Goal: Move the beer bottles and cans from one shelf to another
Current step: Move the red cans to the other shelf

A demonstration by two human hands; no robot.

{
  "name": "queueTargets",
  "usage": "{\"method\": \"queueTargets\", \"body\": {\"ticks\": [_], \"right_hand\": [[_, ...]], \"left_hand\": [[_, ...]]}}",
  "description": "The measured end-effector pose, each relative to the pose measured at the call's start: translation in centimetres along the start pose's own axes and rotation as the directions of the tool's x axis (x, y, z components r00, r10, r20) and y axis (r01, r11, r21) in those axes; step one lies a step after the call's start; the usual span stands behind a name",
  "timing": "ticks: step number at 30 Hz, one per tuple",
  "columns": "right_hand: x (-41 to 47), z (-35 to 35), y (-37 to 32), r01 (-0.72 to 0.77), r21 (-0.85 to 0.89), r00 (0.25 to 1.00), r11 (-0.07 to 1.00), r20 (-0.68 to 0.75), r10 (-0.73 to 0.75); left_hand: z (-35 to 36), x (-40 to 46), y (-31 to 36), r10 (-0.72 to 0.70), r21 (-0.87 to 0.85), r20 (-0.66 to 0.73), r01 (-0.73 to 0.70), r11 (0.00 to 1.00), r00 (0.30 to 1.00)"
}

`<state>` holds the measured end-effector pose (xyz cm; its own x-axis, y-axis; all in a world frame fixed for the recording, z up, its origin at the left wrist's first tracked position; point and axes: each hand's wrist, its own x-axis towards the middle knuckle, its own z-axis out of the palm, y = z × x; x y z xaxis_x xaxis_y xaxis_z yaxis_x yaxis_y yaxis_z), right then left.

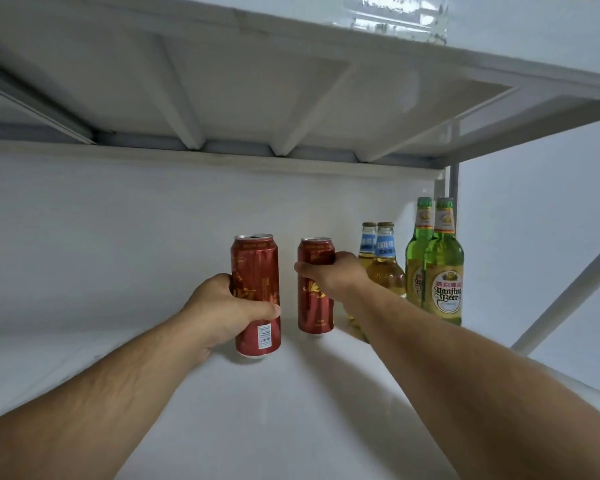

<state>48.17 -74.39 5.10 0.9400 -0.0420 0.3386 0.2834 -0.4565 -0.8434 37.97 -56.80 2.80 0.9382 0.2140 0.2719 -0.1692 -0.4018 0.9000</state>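
Two tall red beer cans stand on the white shelf [153, 348]. My left hand [222, 306] grips the nearer red can [257, 271] around its middle. My right hand [333, 271] grips the farther red can [314, 306] near its top. Both cans are upright, their bases at or just above the shelf. To the right stand two clear bottles with blue neck labels [383, 258], partly hidden by my right forearm. Right of them are two green Yanjing beer bottles [444, 271], one behind the other.
The underside of the white shelf above [222, 81] hangs low over the cans, with ribs across it. Clear plastic packaging [395, 15] lies on that upper shelf. A white wall backs the shelf. A white diagonal brace [561, 303] runs at the right end.
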Motion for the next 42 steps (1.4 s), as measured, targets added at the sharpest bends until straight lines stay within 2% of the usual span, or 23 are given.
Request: {"method": "queueTargets", "body": {"ticks": [8,24,31,42], "right_hand": [[2.2,1.2,1.2,-0.054,0.053,0.998,0.997,0.022,0.053],[1.3,0.8,0.8,-0.042,-0.021,0.994,0.999,0.105,0.044],[-3.5,-2.7,-0.9,0.06,-0.141,0.993,0.988,0.111,-0.044],[-6.8,-5.1,1.7,0.188,-0.285,0.973,0.94,0.187,-0.138]], "left_hand": [[-0.1,0.8,-0.6,-0.007,-0.006,-0.027,0.007,1.0,1.0],[-0.2,0.7,-1.1,-0.005,0.005,-0.031,0.005,1.0,1.0],[0.1,0.5,-1.0,-0.029,0.008,-0.035,0.029,1.0,0.999],[3.8,0.6,3.2,0.005,0.058,0.028,-0.006,0.998,1.0]]}}
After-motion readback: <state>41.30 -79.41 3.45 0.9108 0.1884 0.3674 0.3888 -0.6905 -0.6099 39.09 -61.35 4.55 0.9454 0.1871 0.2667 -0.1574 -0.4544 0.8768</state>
